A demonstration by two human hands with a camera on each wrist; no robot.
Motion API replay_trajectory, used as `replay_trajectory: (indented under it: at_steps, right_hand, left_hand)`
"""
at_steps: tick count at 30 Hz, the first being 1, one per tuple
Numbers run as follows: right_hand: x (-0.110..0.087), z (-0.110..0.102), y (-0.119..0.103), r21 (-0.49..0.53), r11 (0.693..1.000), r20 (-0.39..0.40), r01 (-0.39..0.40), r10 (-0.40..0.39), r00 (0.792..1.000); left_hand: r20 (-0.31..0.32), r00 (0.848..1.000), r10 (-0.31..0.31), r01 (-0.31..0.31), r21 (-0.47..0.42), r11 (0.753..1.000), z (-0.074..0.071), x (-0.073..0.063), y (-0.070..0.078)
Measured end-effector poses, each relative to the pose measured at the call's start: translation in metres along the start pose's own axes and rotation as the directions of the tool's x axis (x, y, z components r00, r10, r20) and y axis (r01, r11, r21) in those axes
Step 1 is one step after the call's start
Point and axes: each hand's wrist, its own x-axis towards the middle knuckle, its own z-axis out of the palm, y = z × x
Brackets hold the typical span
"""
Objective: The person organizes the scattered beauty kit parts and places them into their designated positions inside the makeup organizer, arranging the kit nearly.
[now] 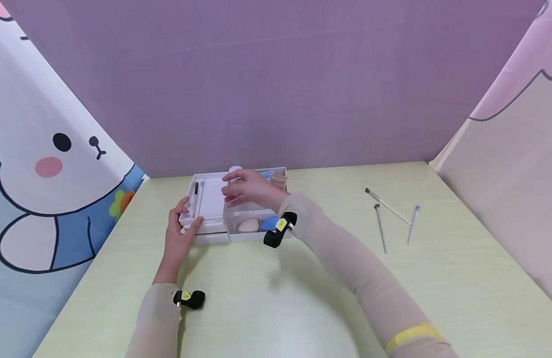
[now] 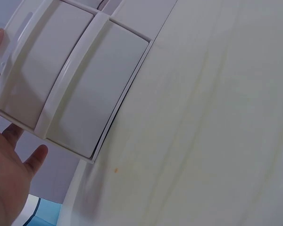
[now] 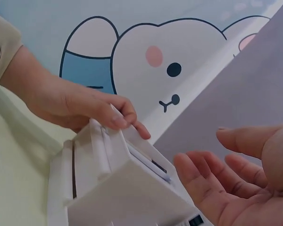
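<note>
A white desktop organizer [image 1: 227,237] stands at the back of the table, with two drawer fronts [image 2: 96,89] showing in the left wrist view. My left hand [image 1: 179,231] grips its left front corner, thumb at the front and fingers along the side. Two thin brushes [image 1: 197,199] lie in the shallow top tray [image 1: 212,196]. Over the organizer's middle hovers my right hand [image 1: 251,190], fingers loosely bent and holding nothing. A pale, rounded sponge [image 1: 249,225] and a blue item [image 1: 269,223] sit in the front right compartments. The right hand partly hides the compartments behind.
Three slim brushes lie on the right of the table: a dark-tipped one [image 1: 390,206], a grey one [image 1: 381,229] and a pale one [image 1: 414,224]. A tan tube [image 1: 279,182] stands in the organizer's back right. Behind the table rises a purple backdrop [image 1: 276,89].
</note>
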Motion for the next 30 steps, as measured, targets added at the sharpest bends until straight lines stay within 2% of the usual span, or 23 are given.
replay_trajectory:
  at_steps: [7,15,30]
  right_hand:
    - [-0.014,-0.024,0.000,-0.052,0.999,0.019,0.000,0.001,1.000]
    - [-0.035,-0.053,0.004,-0.119,0.993,0.026,0.002,0.002,1.000]
    - [-0.076,-0.115,0.031,-0.199,0.979,-0.027,-0.047,0.043,0.999]
  left_hand:
    - [0.001,1.000,-0.021,0.021,0.002,1.000,-0.001,-0.002,0.002]
    - [0.002,1.000,-0.001,0.001,0.006,1.000,0.000,-0.002,0.001]
    - [0.000,1.000,-0.030,0.030,0.037,0.999,0.001,-0.001,0.000]
